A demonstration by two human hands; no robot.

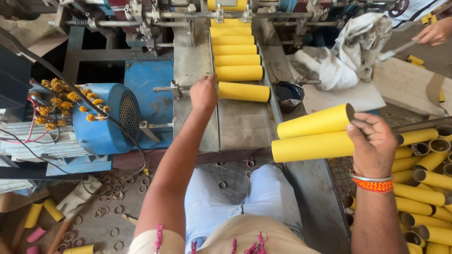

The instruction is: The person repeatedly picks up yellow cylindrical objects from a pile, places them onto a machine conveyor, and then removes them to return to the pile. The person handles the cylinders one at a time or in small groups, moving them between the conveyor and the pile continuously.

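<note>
Near first, lower right of frame: right hand closed round the ends of two yellow tubes, smooth matte cardboard cones, hollow, stacked one over the other & pointing left. Grip's only at one end, so I'd say the top one could roll off or the thin wall could crush if squeezed. Beside that hand, right edge, a heap of same tubes, open ends showing dark inside.

Mid frame: left hand, fingers curled down, tips touching the end of the nearest tube on the grey metal feed tray. That one lies a bit skewed vs the row of tubes above; could jam the feed, in my view. Fingers near moving parts = pinch risk.

Left: blue motor, ribbed, w/ marigold garland.

Far, upper right: crumpled white cloth, another person's hand.
</note>
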